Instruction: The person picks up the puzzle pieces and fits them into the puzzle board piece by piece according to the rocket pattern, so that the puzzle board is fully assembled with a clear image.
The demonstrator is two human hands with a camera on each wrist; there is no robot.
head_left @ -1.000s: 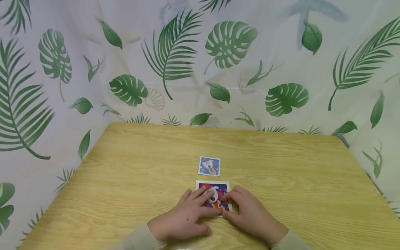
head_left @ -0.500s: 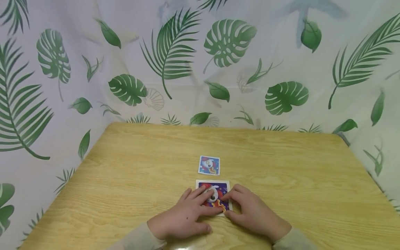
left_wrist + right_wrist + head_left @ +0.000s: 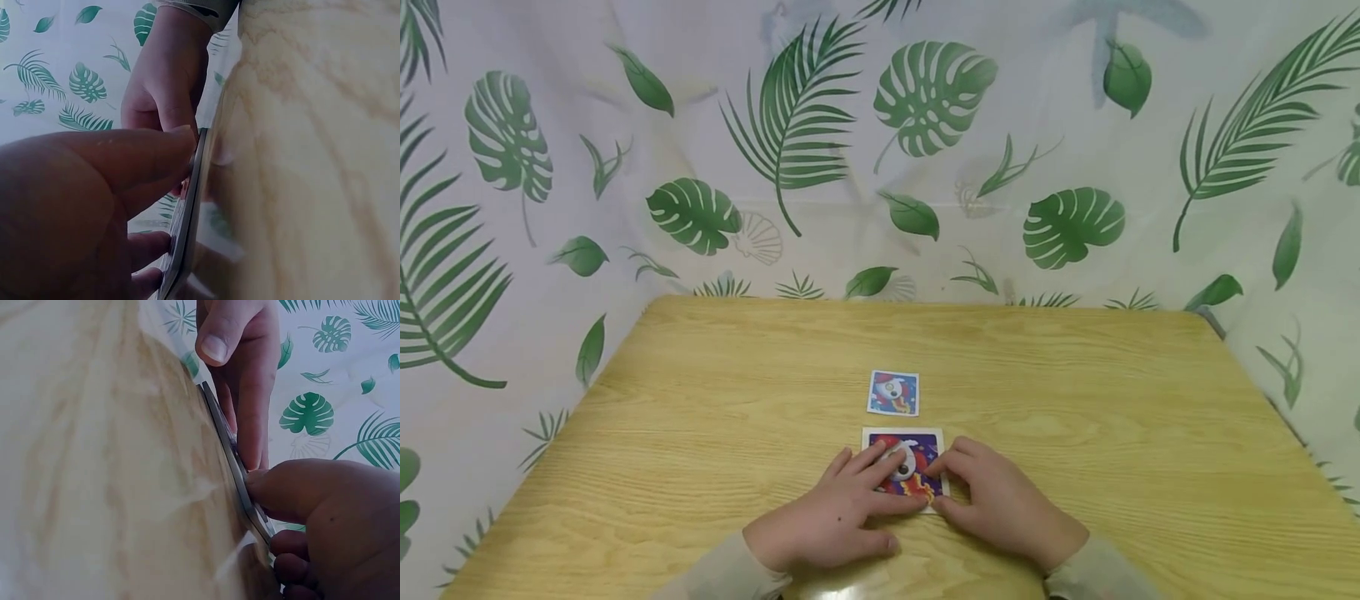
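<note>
A square jigsaw puzzle (image 3: 930, 444) with a white and red rocket on purple and a cream border lies flat on the table. My left hand (image 3: 832, 521) is spread across its left and lower part, straight fingers resting on the picture. At the right side, my right hand (image 3: 1009, 506) has bent index finger and thumb on the puzzle's lower right part, gripping there. The thin layered edge of the puzzle (image 3: 228, 456) shows in the right wrist view, with the right thumb on top of it. Part of the rocket is hidden under the left fingers.
A smaller card (image 3: 893, 393) with the same rocket on light blue lies just beyond the puzzle. Both rest on a wood-grain table (image 3: 737, 375). A white cloth (image 3: 842, 208) printed with green leaves hangs behind and along the sides.
The head view has shifted slightly, moving everything a little left in the picture. Both hands stay at the puzzle, with only a slight shift of the right fingers.
</note>
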